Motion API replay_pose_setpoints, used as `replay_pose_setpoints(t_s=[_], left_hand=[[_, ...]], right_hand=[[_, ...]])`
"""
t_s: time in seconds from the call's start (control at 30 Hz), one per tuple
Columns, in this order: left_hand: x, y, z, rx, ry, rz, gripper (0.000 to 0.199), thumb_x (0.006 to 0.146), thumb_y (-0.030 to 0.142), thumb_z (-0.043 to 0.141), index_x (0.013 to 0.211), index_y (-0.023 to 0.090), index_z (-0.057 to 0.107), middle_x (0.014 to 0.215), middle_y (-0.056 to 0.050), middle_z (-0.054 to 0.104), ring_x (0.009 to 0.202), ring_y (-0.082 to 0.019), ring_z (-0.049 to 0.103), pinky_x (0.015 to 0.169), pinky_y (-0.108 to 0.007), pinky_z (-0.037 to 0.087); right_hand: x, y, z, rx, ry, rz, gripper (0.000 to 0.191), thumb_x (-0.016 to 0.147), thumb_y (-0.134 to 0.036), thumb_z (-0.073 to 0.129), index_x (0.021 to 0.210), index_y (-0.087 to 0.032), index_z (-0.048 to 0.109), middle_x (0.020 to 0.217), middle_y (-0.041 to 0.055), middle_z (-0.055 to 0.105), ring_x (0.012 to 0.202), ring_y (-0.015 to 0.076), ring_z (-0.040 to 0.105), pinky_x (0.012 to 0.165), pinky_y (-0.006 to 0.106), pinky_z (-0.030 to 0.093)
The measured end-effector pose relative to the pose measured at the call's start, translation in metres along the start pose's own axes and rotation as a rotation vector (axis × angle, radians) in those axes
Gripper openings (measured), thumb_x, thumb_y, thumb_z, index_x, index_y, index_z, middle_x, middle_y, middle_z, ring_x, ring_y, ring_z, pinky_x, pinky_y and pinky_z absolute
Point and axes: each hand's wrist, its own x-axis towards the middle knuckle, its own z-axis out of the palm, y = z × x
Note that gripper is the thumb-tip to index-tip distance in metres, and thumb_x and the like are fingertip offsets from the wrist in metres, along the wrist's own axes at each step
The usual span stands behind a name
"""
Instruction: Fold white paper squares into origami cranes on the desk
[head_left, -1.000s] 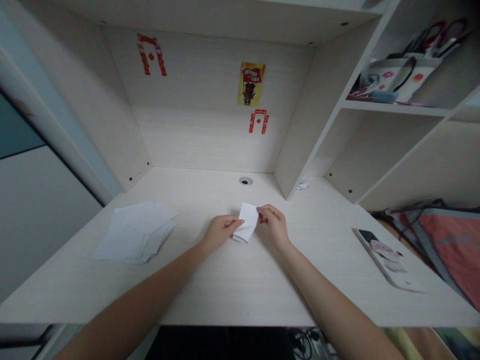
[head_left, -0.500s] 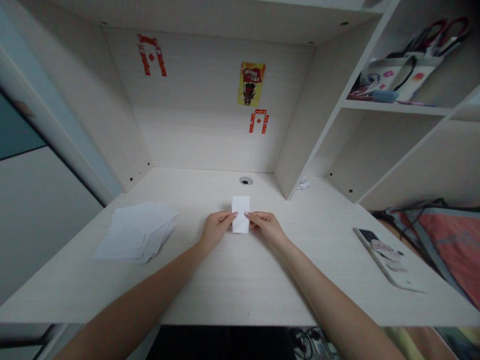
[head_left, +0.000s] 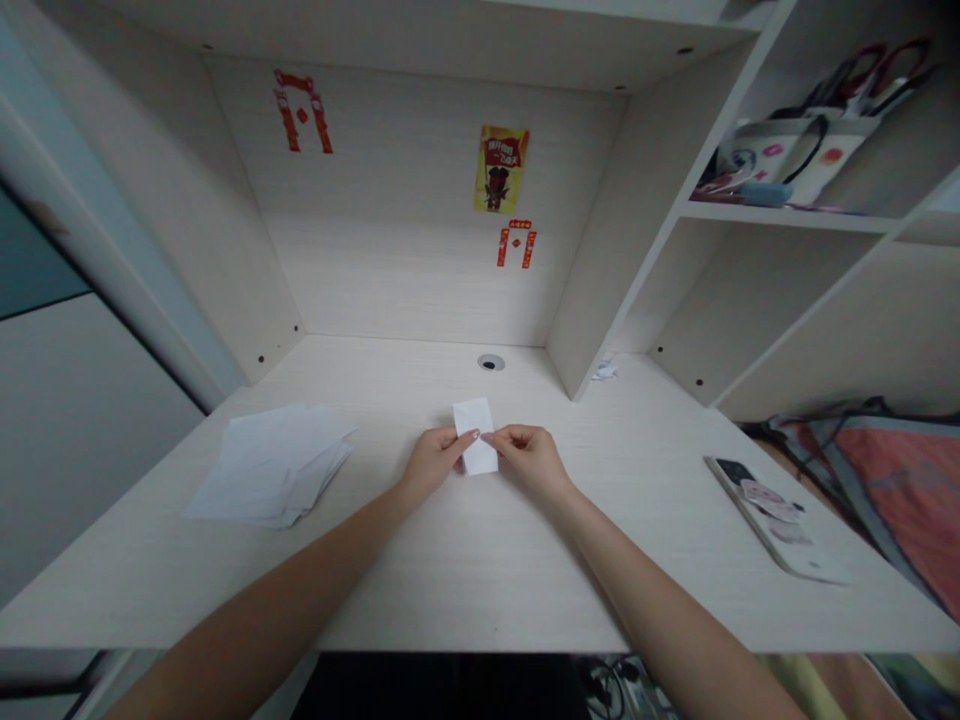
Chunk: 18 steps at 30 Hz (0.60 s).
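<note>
A small white folded paper (head_left: pixel 474 412) is between my two hands, over the middle of the desk, its top leaning slightly left. My left hand (head_left: pixel 435 458) grips its left side, with the thumb lying across the front. The fingers of my right hand (head_left: pixel 531 455) pinch its right edge, and the two thumb tips nearly meet on the paper. Whatever fingers are behind the paper are hidden. To the left, a loose stack of white paper sheets (head_left: pixel 262 465) lies on the desk.
On the right of the white desk (head_left: pixel 420 590) lies a phone (head_left: pixel 780 520). A round cable hole (head_left: pixel 491 363) is near the back panel. An upright divider (head_left: pixel 600 250) stands right of it. A shelf at the upper right holds a white pen holder (head_left: pixel 817 155) with scissors.
The paper has tilted to the left and shifted slightly that way. My left thumb reaches further across it, and my right fingertips have moved inward.
</note>
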Motion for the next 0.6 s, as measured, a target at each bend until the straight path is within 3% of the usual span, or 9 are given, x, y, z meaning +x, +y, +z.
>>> replay_pose_setpoints(t_s=[0.33, 0.6], left_hand=[[0.0019, -0.0040, -0.0003, -0.042, 0.020, -0.030, 0.039, 0.072, 0.050, 0.058, 0.065, 0.011, 0.063, 0.058, -0.001, 0.058, 0.052, -0.012, 0.048, 0.052, -0.022, 0.036], [-0.0002, 0.0022, 0.0007, -0.066, 0.009, -0.074, 0.040, 0.070, 0.050, 0.059, 0.062, 0.011, 0.061, 0.053, 0.000, 0.056, 0.049, -0.011, 0.047, 0.051, -0.022, 0.035]], right_hand=[[0.0030, -0.0007, 0.0011, 0.074, -0.108, 0.067, 0.042, 0.072, -0.052, 0.059, 0.056, -0.013, 0.059, 0.051, -0.0028, 0.042, 0.051, 0.0085, 0.032, 0.049, 0.023, 0.024], [-0.0007, -0.0071, -0.0004, 0.071, -0.087, 0.076, 0.041, 0.069, -0.052, 0.063, 0.055, -0.014, 0.058, 0.051, -0.0033, 0.043, 0.051, 0.0082, 0.032, 0.049, 0.024, 0.023]])
